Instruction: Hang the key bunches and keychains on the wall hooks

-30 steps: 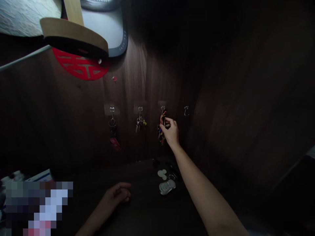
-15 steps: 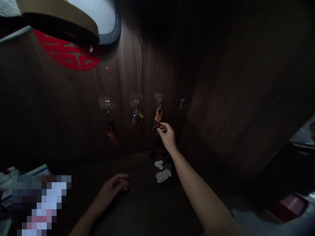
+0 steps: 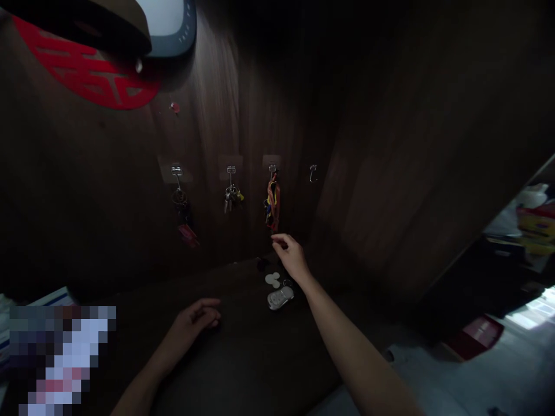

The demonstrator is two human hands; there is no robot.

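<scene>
My right hand (image 3: 291,255) is just below a bunch of keys with an orange strap (image 3: 273,199), which hangs from a wall hook. Its thumb and index finger are slightly apart, and no object shows between them. Below that hand, a silver key fob (image 3: 280,297) lies on the dark surface beside a white three-lobed charm (image 3: 273,280) and a metal ring. My left hand (image 3: 197,318) rests over the surface to the left, fingers loosely bent and apart, with nothing visible in it.
Two more key bunches hang from hooks: a silver and yellow one (image 3: 232,198) and a dark one with a red tag (image 3: 184,219). A bare hook (image 3: 313,173) is at the right. A red paper cutout (image 3: 95,78) is on the wall; boxes (image 3: 52,297) stand at the left.
My right hand has let go of the orange-strapped keys and dropped slightly below them. The keys stay on their hook. My left hand keeps its pose. The view has shifted a little.
</scene>
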